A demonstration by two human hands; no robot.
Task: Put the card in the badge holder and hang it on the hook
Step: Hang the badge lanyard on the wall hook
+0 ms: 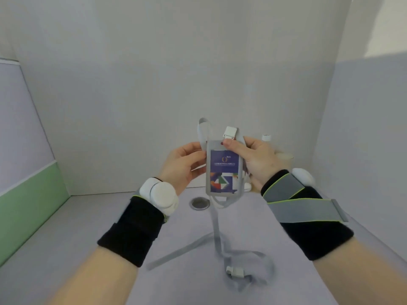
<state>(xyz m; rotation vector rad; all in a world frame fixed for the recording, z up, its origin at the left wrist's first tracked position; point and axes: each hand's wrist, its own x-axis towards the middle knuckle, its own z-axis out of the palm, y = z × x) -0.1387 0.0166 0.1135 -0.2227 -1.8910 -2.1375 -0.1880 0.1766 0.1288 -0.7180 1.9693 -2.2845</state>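
Trailing across the grey table [88, 249] at lower centre, a lanyard [217, 238] is looping past its white buckle [235, 271] and rising to the holder [209, 183]. At mid-frame the left hand [185, 166] is pinching the holder's left edge and the right hand [257, 159] is pinching its top right corner, keeping it upright. The blue card [222, 172] is sitting inside. A white clip [230, 132] is sticking up above. Behind, a metal disc [199, 203] is lying by the wall [154, 84].

Badge holder [217, 145] upright at frame centre, left hand [185, 166] on its left edge, right hand [257, 159] on its upper right. Card [222, 160] in it. Lanyard [219, 243] trails onto desk [88, 249] below.
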